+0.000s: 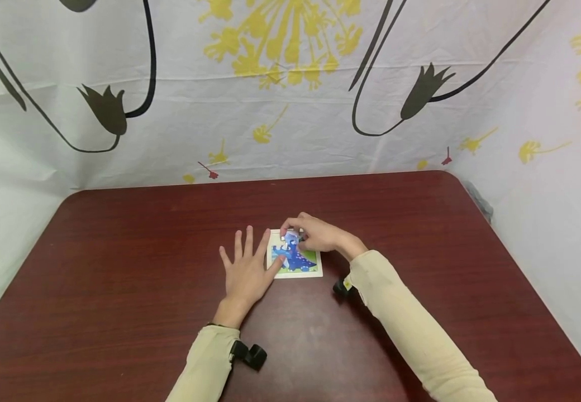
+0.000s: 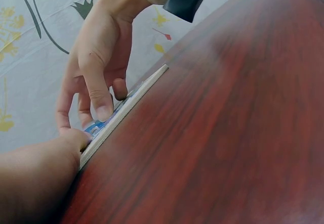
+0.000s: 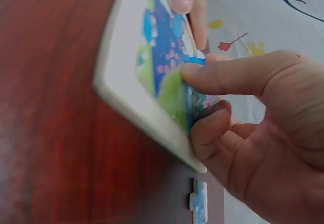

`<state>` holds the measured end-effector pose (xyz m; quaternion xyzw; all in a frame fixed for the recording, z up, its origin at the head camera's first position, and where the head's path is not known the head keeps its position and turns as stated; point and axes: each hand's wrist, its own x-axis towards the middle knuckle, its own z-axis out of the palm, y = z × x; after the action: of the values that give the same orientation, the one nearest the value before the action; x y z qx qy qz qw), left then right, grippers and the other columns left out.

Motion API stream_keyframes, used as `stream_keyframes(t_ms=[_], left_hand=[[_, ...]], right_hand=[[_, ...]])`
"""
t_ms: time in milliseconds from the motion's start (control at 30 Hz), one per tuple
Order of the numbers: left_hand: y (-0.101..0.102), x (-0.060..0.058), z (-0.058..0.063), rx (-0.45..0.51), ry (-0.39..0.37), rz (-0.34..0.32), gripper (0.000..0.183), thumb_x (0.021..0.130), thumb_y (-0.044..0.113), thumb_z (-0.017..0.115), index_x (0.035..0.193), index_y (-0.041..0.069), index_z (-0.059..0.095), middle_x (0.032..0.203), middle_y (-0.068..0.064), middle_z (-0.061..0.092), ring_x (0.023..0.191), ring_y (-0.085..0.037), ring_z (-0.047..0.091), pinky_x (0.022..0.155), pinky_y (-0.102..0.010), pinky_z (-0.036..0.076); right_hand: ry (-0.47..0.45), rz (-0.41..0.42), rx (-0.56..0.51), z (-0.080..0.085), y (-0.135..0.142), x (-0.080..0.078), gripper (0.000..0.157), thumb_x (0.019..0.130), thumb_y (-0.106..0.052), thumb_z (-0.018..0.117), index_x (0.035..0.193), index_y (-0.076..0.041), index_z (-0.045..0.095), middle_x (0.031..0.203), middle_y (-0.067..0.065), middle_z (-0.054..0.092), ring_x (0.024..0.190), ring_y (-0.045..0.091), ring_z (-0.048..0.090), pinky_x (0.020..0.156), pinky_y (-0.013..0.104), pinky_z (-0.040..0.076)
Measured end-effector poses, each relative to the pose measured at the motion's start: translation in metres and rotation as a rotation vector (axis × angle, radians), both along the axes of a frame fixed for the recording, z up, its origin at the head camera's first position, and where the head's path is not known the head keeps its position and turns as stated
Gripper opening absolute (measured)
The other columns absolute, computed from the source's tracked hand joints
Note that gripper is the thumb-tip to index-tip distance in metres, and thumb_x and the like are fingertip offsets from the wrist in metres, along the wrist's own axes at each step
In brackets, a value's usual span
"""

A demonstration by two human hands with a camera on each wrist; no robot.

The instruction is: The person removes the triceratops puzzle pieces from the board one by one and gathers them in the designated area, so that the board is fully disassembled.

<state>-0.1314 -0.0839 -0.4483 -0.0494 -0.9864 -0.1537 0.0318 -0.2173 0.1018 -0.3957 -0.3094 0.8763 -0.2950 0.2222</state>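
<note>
A small jigsaw puzzle (image 1: 298,262) with a blue dinosaur picture lies in a white-edged tray (image 1: 296,275) on the table. My left hand (image 1: 247,273) lies along its left side with fingers spread. The left thumb rests on the picture. From the upper right, my right hand (image 1: 318,233) reaches over the tray with bent fingers. In the right wrist view, its thumb and fingers pinch a puzzle piece (image 3: 194,105) at the picture's surface; the fingers partly cover it.
The dark red wooden table (image 1: 134,290) surrounds the tray. Another loose piece (image 3: 201,201) lies beyond the tray's edge in the right wrist view. A white patterned cloth (image 1: 180,128) hangs behind the table. Small black devices (image 1: 250,355) are strapped to both wrists.
</note>
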Motion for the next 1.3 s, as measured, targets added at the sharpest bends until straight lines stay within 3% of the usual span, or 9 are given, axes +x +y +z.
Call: stream_keyframes(t_ms=[167,400,633,1100,1300], left_hand=[[0.0,0.0,0.001,-0.001,0.012,0.005,0.073,0.088,0.064,0.037,0.149,0.027,0.022,0.154,-0.012,0.012,0.14,-0.033,0.0,0.101,-0.065,-0.004],[-0.001,0.0,-0.001,0.006,0.005,0.001,0.073,0.088,0.065,0.035,0.149,0.027,0.023,0.154,-0.012,0.011,0.14,-0.033,-0.001,0.101,-0.064,-0.005],[0.001,0.001,-0.002,0.001,0.022,-0.011,0.072,0.089,0.065,0.035,0.149,0.026,0.024,0.154,-0.013,0.013,0.14,-0.034,0.001,0.101,-0.065,-0.003],[-0.001,-0.001,-0.001,-0.012,0.029,-0.003,0.072,0.089,0.065,0.035,0.149,0.027,0.022,0.154,-0.012,0.013,0.14,-0.034,0.001,0.101,-0.065,-0.002],[-0.001,-0.001,-0.002,-0.012,0.026,-0.004,0.072,0.089,0.065,0.035,0.149,0.027,0.023,0.154,-0.012,0.013,0.14,-0.033,0.001,0.101,-0.065,-0.003]], right_hand=[[0.06,-0.021,-0.028,-0.002,0.0,0.004,0.04,0.084,0.003,0.062,0.118,-0.017,0.056,0.108,0.008,0.046,0.086,0.022,0.047,0.073,0.032,0.043],[0.147,-0.083,-0.047,-0.004,-0.001,0.01,0.041,0.078,0.001,0.069,0.115,-0.005,0.053,0.101,0.007,0.049,0.078,0.019,0.048,0.072,0.031,0.044],[0.224,-0.11,-0.043,-0.007,0.003,0.015,0.036,0.078,-0.005,0.071,0.111,-0.011,0.058,0.1,0.006,0.054,0.076,0.018,0.049,0.07,0.031,0.044],[0.395,-0.091,-0.021,-0.008,0.002,0.015,0.034,0.078,-0.009,0.074,0.111,-0.009,0.066,0.094,0.003,0.061,0.079,0.015,0.057,0.07,0.031,0.048],[0.422,-0.107,0.016,-0.006,0.001,0.017,0.032,0.079,-0.014,0.075,0.11,-0.009,0.068,0.095,0.001,0.062,0.077,0.012,0.057,0.069,0.029,0.048]])
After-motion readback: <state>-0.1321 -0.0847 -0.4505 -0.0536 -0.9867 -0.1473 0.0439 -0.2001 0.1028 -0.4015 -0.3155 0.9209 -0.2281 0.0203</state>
